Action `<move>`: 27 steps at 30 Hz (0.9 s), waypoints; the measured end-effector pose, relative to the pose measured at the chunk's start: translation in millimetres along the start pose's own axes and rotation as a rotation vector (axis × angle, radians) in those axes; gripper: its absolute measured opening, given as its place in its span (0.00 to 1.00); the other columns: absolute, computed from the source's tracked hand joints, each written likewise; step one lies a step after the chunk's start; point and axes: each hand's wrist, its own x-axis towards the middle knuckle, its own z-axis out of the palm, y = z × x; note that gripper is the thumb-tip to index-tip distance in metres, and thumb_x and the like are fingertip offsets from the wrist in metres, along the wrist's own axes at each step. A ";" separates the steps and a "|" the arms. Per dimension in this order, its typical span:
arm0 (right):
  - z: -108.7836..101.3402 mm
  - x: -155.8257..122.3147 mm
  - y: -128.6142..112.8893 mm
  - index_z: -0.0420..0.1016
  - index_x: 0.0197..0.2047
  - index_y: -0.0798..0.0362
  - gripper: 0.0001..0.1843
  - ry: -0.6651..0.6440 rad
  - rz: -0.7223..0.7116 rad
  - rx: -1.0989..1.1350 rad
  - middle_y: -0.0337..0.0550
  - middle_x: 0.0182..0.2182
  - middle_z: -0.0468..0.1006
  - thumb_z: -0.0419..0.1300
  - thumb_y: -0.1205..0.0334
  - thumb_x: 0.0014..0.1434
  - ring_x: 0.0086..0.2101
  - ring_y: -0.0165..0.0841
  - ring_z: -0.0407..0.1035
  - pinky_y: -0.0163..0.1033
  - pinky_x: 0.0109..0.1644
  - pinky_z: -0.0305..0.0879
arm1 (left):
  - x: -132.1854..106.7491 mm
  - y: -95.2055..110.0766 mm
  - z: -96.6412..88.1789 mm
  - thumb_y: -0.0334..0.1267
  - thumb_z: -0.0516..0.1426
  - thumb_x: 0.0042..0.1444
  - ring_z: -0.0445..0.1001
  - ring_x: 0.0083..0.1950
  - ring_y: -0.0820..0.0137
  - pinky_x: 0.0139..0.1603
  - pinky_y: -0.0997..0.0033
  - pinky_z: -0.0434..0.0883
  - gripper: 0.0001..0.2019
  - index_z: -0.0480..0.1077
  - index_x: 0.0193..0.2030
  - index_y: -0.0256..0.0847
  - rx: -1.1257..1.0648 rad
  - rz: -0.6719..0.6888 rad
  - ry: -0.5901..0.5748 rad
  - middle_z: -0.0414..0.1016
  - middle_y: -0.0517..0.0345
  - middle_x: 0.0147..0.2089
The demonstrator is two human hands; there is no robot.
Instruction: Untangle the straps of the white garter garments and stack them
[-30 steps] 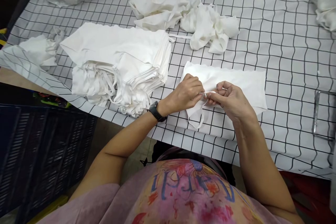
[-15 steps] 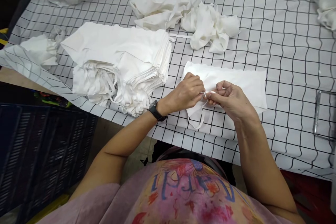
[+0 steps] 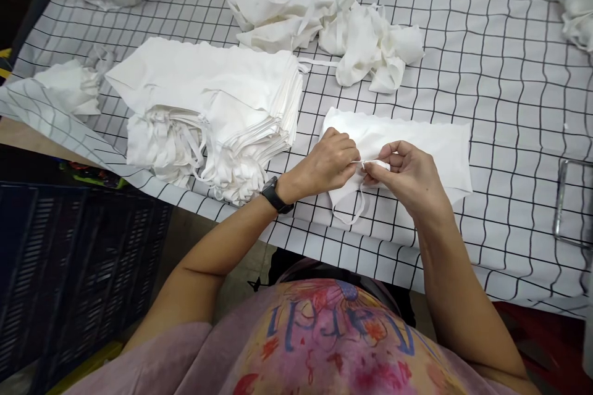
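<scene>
Head view: a black-gridded white tablecloth (image 3: 509, 74) covers the table. On it, at ten o'clock from the hands, sits a tall stack of folded white fabric pieces (image 3: 204, 92), with straps hanging off its near edge. At twelve o'clock lies a loose heap of white fabric (image 3: 324, 18). Directly beneath the hands, a single flat white fabric piece (image 3: 430, 142) stretches toward three o'clock. The left hand (image 3: 331, 160) and right hand (image 3: 407, 176) meet over its left end, each closed in a pinch on a thin white strap (image 3: 348, 221), whose loop hangs toward six o'clock. A black wristwatch (image 3: 273, 194) circles the left wrist.
</scene>
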 end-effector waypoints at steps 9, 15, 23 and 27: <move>4.8 -15.3 8.3 0.85 0.40 0.52 0.14 0.028 0.024 0.095 0.40 0.28 0.82 0.76 0.58 0.51 0.29 0.33 0.78 0.41 0.40 0.82 | -3.5 -0.6 5.0 0.29 0.58 0.64 0.77 0.40 0.68 0.50 0.61 0.67 0.04 0.74 0.39 0.40 -0.089 -0.093 0.081 0.81 0.60 0.35; 11.6 -16.5 11.7 0.82 0.38 0.54 0.15 0.031 0.098 0.231 0.41 0.30 0.83 0.77 0.57 0.50 0.31 0.31 0.79 0.37 0.41 0.80 | -4.5 1.5 6.7 0.30 0.59 0.65 0.75 0.39 0.71 0.48 0.64 0.66 0.04 0.73 0.38 0.39 -0.084 -0.034 0.150 0.79 0.61 0.34; 13.5 -12.8 13.3 0.68 0.38 0.49 0.23 0.038 0.089 0.293 0.34 0.26 0.81 0.78 0.58 0.47 0.27 0.31 0.79 0.38 0.39 0.78 | -3.3 2.1 7.6 0.31 0.57 0.66 0.73 0.37 0.69 0.46 0.62 0.66 0.06 0.72 0.36 0.40 -0.035 -0.007 0.120 0.79 0.58 0.33; 14.8 -11.3 15.7 0.66 0.37 0.48 0.23 0.051 0.075 0.267 0.34 0.27 0.81 0.77 0.58 0.48 0.28 0.32 0.79 0.39 0.40 0.79 | -3.1 1.8 8.0 0.30 0.57 0.65 0.73 0.36 0.68 0.45 0.62 0.66 0.06 0.72 0.35 0.39 -0.016 0.005 0.114 0.78 0.58 0.33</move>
